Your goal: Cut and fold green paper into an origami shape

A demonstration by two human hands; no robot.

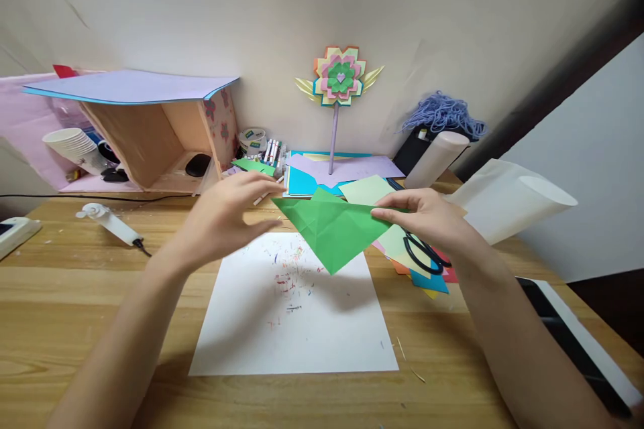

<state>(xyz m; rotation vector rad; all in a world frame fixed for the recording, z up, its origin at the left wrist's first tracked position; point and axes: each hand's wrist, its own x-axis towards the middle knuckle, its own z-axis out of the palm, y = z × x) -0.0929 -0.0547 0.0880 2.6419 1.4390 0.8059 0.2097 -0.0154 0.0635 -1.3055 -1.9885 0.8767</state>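
Observation:
A folded green paper [335,231], roughly triangular with its point downward, hangs in the air above a white sheet [296,322] with small coloured marks. My right hand [422,214] pinches its right corner between thumb and fingers. Just off the left corner is my left hand [229,214], its thumb and fingers apart with a gap between them and nothing held. Creases show across the green paper.
Black-handled scissors [422,255] lie on coloured papers to the right. A paper flower [341,77] stands at the back. Left are a cardboard box [145,141] and a glue gun [113,224]; right, a white roll [508,201] and a black-and-white device [573,342].

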